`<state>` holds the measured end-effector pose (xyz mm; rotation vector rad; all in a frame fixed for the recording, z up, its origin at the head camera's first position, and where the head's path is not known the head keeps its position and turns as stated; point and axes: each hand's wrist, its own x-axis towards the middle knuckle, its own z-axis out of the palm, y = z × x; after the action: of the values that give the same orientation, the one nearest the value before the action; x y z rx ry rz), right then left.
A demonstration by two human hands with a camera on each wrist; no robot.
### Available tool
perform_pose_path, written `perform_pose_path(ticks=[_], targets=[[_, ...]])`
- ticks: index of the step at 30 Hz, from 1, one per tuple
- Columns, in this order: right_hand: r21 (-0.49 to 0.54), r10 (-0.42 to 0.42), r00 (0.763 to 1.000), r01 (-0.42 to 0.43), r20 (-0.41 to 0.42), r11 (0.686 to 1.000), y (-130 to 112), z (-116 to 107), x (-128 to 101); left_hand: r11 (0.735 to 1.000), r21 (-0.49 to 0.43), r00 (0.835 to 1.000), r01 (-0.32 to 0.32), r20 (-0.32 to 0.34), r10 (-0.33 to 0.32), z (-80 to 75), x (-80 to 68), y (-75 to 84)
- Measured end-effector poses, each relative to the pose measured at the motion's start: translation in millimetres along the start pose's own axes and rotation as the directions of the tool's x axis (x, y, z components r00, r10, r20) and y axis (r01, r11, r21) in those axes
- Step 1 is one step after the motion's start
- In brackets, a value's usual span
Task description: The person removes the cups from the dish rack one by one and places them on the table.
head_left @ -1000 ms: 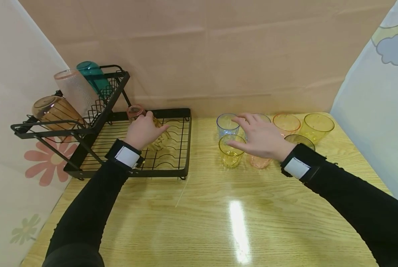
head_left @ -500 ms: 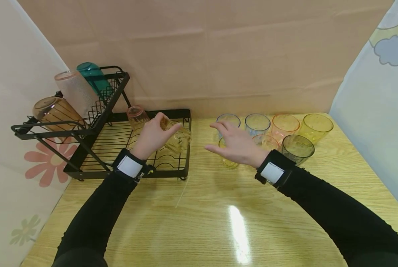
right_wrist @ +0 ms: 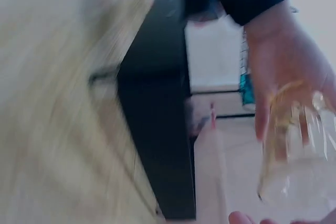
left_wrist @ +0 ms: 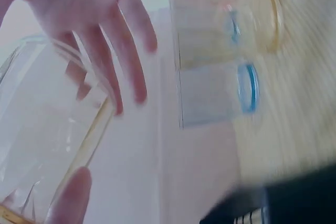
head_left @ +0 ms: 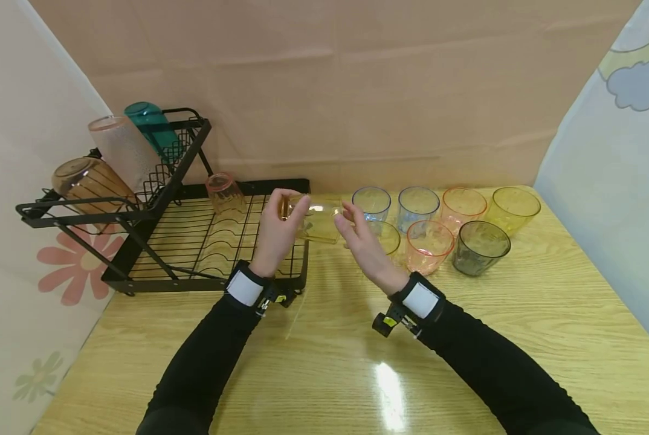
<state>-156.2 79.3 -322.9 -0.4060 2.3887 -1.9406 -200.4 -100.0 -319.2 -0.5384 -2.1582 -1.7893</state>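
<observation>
A yellow drinking glass (head_left: 321,222) lies sideways in the air between my hands, just past the right edge of the black dish rack (head_left: 306,266). My left hand (head_left: 275,238) grips its base end. At the mouth end is my right hand (head_left: 369,249), fingers extended by the rim; whether they touch it I cannot tell. The left wrist view shows the right hand's straight fingers (left_wrist: 123,51) beyond the clear wall of the glass (left_wrist: 52,119). In the right wrist view the glass (right_wrist: 299,156) points mouth-down from the left hand (right_wrist: 283,51).
Two rows of upright glasses stand at the right, including a pink one (head_left: 429,248), a grey one (head_left: 480,248) and a blue one (head_left: 418,208). A small pink glass (head_left: 225,194) sits upside down in the rack. The upper tier holds amber (head_left: 93,184), clear pinkish (head_left: 123,148) and teal (head_left: 153,130) glasses.
My left hand has lifted the yellow glass out of the rack and carried it right, turning it sideways. My right hand has moved left from above the standing glasses to the glass's mouth.
</observation>
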Motion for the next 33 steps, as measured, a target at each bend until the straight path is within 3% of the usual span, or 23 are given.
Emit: perform_pose_path(ticks=[4, 9, 17, 24, 28, 31, 33], targets=[[0.226, 0.079, 0.996, -0.067, -0.043, 0.972, -2.7, 9.2, -3.0, 0.993, -0.113, 0.998, -0.02, -0.056, 0.014, 17.4, -6.0, 0.8], [0.391, 0.208, 0.975, -0.16, -0.084, 0.907, -9.6, 13.5, -3.9, 0.988, -0.149, 0.994, -0.05, -0.106, 0.034, 36.7, -14.5, -0.6], [0.495, 0.305, 0.937, -0.185, -0.172, 0.849, -13.9, 10.6, -2.0, 0.988, -0.136, 0.99, -0.072, -0.133, 0.054, 52.6, -28.3, -5.4], [0.511, 0.327, 0.913, -0.165, -0.245, 0.843, -14.1, 10.8, -5.7, 0.987, -0.112, 0.987, -0.115, -0.121, 0.101, 57.8, -32.9, -5.3], [0.495, 0.327, 0.911, -0.17, -0.25, 0.852, -12.9, 8.2, -8.8, 0.987, -0.118, 0.993, -0.111, -0.042, 0.106, 54.2, -34.8, -5.5], [0.447, 0.295, 0.92, -0.157, -0.259, 0.881, -9.9, 2.2, -13.6, 0.989, -0.098, 0.989, -0.112, 0.085, 0.121, 46.3, -35.6, -4.6], [0.371, 0.246, 0.933, -0.137, -0.265, 0.918, -6.8, -3.9, -18.4, 0.992, -0.064, 0.972, -0.11, 0.2, 0.121, 39.1, -35.9, -3.3]])
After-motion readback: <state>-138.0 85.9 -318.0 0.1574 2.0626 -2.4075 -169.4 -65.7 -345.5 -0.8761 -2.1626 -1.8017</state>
